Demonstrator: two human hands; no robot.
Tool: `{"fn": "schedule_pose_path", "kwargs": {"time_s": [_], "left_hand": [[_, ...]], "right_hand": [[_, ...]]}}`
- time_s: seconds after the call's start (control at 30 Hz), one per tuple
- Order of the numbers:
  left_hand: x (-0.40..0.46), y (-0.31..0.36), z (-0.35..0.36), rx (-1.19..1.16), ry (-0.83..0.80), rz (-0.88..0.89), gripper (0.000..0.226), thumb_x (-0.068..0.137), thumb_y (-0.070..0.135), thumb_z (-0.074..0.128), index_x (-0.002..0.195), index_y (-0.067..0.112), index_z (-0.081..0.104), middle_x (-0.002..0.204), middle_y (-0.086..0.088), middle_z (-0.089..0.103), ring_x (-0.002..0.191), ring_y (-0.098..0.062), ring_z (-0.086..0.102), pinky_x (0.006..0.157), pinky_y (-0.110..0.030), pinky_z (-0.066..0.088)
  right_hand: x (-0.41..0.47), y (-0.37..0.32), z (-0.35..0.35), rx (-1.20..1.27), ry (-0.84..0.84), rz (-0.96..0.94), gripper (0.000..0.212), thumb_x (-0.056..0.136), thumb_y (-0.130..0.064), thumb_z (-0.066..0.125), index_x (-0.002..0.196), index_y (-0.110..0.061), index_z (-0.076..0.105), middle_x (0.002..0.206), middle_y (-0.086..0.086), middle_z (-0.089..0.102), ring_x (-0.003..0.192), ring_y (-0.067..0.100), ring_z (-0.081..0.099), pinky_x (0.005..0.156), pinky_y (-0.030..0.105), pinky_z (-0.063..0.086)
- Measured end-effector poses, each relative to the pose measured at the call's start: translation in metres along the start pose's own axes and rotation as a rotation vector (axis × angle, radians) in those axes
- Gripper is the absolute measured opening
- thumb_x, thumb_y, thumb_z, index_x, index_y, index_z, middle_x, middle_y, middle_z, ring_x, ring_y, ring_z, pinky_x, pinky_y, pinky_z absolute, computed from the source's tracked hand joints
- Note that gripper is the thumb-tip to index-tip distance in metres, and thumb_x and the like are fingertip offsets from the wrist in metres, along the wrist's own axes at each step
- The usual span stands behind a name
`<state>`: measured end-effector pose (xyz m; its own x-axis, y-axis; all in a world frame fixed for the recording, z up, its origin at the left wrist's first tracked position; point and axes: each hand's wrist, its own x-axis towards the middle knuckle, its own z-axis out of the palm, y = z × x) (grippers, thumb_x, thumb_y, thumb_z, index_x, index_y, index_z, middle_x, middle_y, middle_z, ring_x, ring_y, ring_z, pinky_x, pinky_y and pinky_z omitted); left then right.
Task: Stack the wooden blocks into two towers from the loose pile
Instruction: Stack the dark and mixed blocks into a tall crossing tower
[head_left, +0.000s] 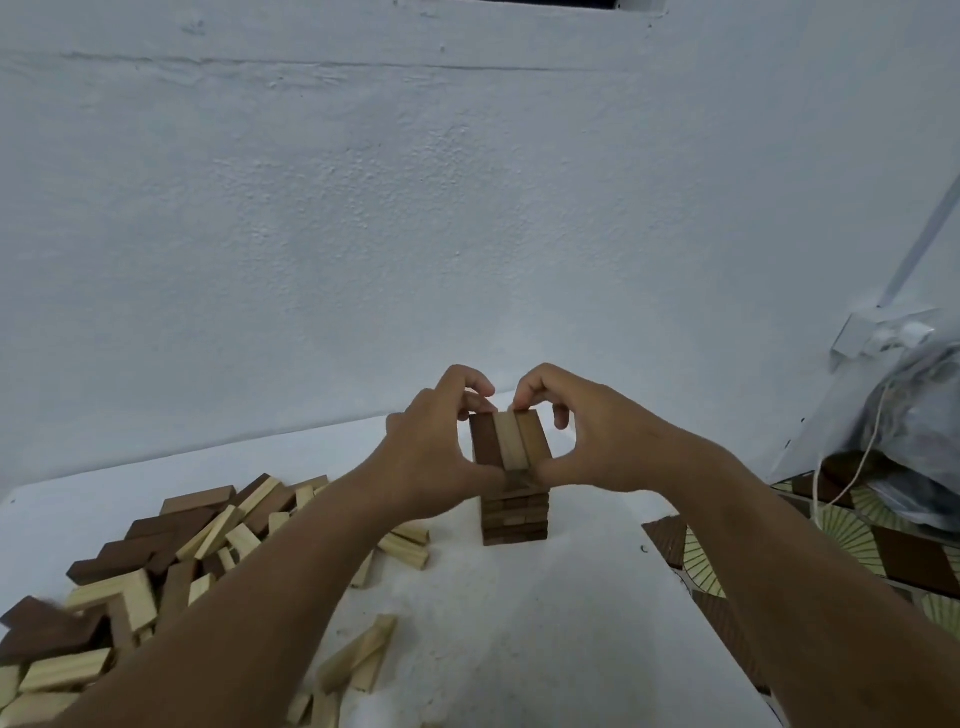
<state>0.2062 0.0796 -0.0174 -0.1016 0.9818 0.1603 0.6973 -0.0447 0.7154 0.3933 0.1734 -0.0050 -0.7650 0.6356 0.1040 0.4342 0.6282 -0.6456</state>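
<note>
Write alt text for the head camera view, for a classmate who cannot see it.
Both hands, left hand and right hand, pinch the top layer of a single block tower on a white table. A loose pile of blocks lies to the left.

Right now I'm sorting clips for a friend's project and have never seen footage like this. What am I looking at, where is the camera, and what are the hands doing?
There is no machine here. A camera worn on a person's head looks forward and down, so both bare forearms reach in from the bottom edge. On a white surface against a pale wall stands one tower of wooden blocks. The left hand and right hand curl round its top layer, three blocks side by side, dark, pale and mid-brown, apparently squaring them up. The loose pile of dark and pale blocks lies to the left. No second tower is visible. A plastic bag sits at the right.
</note>
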Motion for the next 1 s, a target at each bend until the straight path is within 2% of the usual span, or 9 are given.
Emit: {"fn": "schedule_pose_path", "kwargs": {"time_s": [0.17, 0.3, 0.4, 0.5, 0.67, 0.83, 0.93, 1.0], "left_hand": [[0.006, -0.008, 0.008, 0.021, -0.029, -0.049, 0.069, 0.066, 0.025, 0.083, 0.114, 0.042, 0.036, 0.112, 0.022, 0.058, 0.112, -0.004, 0.047, 0.103, -0.044, 0.036], [0.007, -0.012, 0.014, 0.050, -0.034, -0.060, 0.068, 0.068, 0.028, 0.083, 0.116, 0.041, 0.035, 0.114, 0.020, 0.058, 0.111, -0.002, 0.047, 0.101, -0.040, 0.031], [0.006, -0.015, 0.017, 0.065, -0.044, -0.075, 0.069, 0.069, 0.032, 0.083, 0.117, 0.042, 0.034, 0.115, 0.019, 0.058, 0.111, -0.003, 0.047, 0.103, -0.041, 0.031], [0.007, -0.016, 0.018, 0.063, -0.052, -0.085, 0.071, 0.070, 0.031, 0.082, 0.120, 0.044, 0.033, 0.118, 0.019, 0.057, 0.113, -0.004, 0.047, 0.105, -0.042, 0.029], [0.008, -0.018, 0.019, 0.060, -0.050, -0.080, 0.070, 0.071, 0.031, 0.080, 0.121, 0.044, 0.033, 0.120, 0.019, 0.057, 0.115, -0.004, 0.048, 0.105, -0.041, 0.029], [0.007, -0.022, 0.022, 0.057, -0.042, -0.086, 0.070, 0.072, 0.034, 0.080, 0.122, 0.046, 0.031, 0.121, 0.021, 0.056, 0.115, -0.005, 0.047, 0.105, -0.044, 0.031], [0.005, -0.023, 0.020, 0.078, -0.069, -0.074, 0.079, 0.074, 0.039, 0.080, 0.130, 0.048, 0.026, 0.131, 0.022, 0.050, 0.124, -0.007, 0.041, 0.106, -0.044, 0.029], [0.001, -0.024, 0.015, 0.080, -0.096, -0.062, 0.088, 0.072, 0.044, 0.081, 0.136, 0.051, 0.020, 0.138, 0.021, 0.044, 0.130, -0.008, 0.035, 0.108, -0.045, 0.029]], "right_hand": [[0.011, 0.017, 0.002, 0.008, -0.067, 0.025, 0.055, 0.063, -0.030, 0.080, 0.108, -0.040, 0.049, 0.113, -0.024, 0.053, 0.095, 0.014, 0.049, 0.068, 0.024, 0.044], [0.015, 0.020, 0.006, 0.015, -0.093, 0.035, 0.054, 0.064, -0.027, 0.080, 0.107, -0.041, 0.049, 0.113, -0.025, 0.053, 0.098, 0.014, 0.050, 0.069, 0.026, 0.045], [0.015, 0.021, 0.008, 0.007, -0.106, 0.050, 0.055, 0.065, -0.028, 0.081, 0.109, -0.042, 0.049, 0.114, -0.025, 0.052, 0.097, 0.016, 0.051, 0.071, 0.034, 0.052], [0.015, 0.023, 0.009, -0.008, -0.116, 0.061, 0.055, 0.067, -0.027, 0.080, 0.111, -0.042, 0.049, 0.116, -0.024, 0.051, 0.098, 0.015, 0.051, 0.066, 0.029, 0.050], [0.016, 0.025, 0.009, -0.015, -0.113, 0.062, 0.055, 0.068, -0.028, 0.078, 0.111, -0.044, 0.048, 0.115, -0.026, 0.050, 0.098, 0.014, 0.052, 0.071, 0.032, 0.052], [0.016, 0.028, 0.010, -0.015, -0.111, 0.065, 0.054, 0.070, -0.031, 0.079, 0.112, -0.045, 0.048, 0.115, -0.028, 0.050, 0.100, 0.009, 0.049, 0.068, 0.020, 0.043], [0.015, 0.027, 0.009, -0.058, -0.128, 0.085, 0.064, 0.068, -0.034, 0.081, 0.119, -0.046, 0.044, 0.123, -0.025, 0.047, 0.104, 0.007, 0.047, 0.072, 0.017, 0.041], [0.014, 0.022, 0.006, -0.097, -0.149, 0.120, 0.076, 0.066, -0.040, 0.082, 0.125, -0.052, 0.037, 0.131, -0.021, 0.041, 0.112, 0.007, 0.044, 0.077, 0.020, 0.044]]}}
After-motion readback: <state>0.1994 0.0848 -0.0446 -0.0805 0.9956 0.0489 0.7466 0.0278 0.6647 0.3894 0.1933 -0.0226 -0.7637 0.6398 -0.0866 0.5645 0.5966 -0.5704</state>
